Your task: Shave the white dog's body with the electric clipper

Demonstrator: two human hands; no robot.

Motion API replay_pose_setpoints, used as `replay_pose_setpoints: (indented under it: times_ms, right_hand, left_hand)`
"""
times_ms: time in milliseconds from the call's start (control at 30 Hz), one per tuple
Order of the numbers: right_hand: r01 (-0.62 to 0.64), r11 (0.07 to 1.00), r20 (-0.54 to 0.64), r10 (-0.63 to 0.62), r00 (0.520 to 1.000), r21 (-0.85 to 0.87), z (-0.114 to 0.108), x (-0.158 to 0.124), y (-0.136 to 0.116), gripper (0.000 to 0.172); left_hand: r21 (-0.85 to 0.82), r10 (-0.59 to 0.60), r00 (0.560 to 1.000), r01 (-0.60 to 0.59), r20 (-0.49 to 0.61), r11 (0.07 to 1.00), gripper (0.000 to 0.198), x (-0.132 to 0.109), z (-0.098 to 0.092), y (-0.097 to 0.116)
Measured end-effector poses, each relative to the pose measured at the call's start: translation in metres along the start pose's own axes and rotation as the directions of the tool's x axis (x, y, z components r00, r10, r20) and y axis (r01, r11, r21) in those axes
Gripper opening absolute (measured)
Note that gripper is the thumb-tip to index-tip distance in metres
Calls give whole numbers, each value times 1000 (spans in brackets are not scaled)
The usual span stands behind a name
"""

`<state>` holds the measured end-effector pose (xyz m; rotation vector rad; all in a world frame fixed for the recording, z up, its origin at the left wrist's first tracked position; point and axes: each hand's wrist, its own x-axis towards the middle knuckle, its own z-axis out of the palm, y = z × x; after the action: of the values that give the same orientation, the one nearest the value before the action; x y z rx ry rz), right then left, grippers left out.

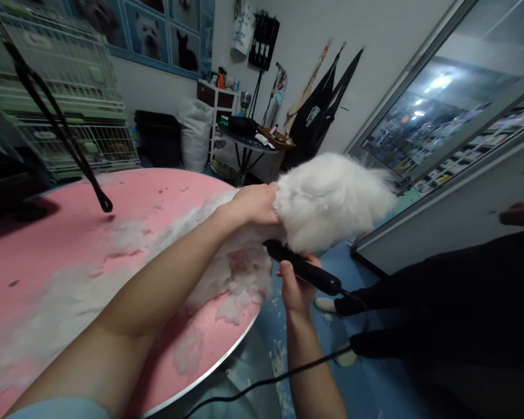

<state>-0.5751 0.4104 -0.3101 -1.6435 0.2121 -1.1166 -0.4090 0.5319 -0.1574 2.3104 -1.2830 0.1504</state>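
A fluffy white dog [332, 198] is at the right edge of the pink round table [192, 186], its bushy head out past the rim and its trimmed body partly hidden under my left forearm. Closed around the dog just behind the long head fur is my left hand [255, 203], its fingertips out of sight. My right hand [297, 285] grips black electric clippers [308, 269] below the head. The clippers' blade end points up and left, close to the dog's chest; I cannot tell whether it touches. A black cord [262, 381] trails from the clippers.
Cut white fur [56, 297] lies across the table. A black grooming loop [70, 128] hangs at the left, before wire cages [56, 87]. Behind stand a small side table [248, 139] and a white sack [195, 134]. A person in dark trousers [419, 279] stands close on the right.
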Motion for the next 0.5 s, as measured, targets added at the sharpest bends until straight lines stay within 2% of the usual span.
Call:
replay_pose_setpoints:
  times_ms: [67, 133, 300, 367, 400, 467, 500]
  right_hand:
    - [-5, 1000, 63, 6, 998, -16, 6, -1, 5, 45]
    - [41, 998, 105, -37, 994, -40, 10, -6, 13, 41]
    - [143, 987, 162, -130, 978, -68, 15, -20, 30, 32]
    - [152, 986, 190, -137, 972, -71, 8, -24, 30, 28]
    - [151, 985, 195, -134, 972, -79, 3, -25, 29, 26]
    - [137, 989, 166, -126, 978, -57, -10, -21, 25, 25]
    - [130, 991, 133, -127, 983, -19, -16, -16, 22, 25]
  left_hand:
    - [47, -29, 1000, 29, 7, 998, 80, 4, 3, 1]
    - [70, -66, 998, 64, 22, 996, 79, 9, 3, 1]
    - [45, -102, 994, 103, -41, 994, 67, 9, 2, 1]
    - [-16, -29, 983, 26, -181, 1000, 58, -8, 11, 2]
    - [-67, 19, 956, -41, -292, 997, 50, -22, 21, 3]
    - [-215, 133, 829, -290, -543, 933, 32, -58, 51, 3]
    - [-331, 109, 833, -332, -543, 883, 32, -76, 71, 3]
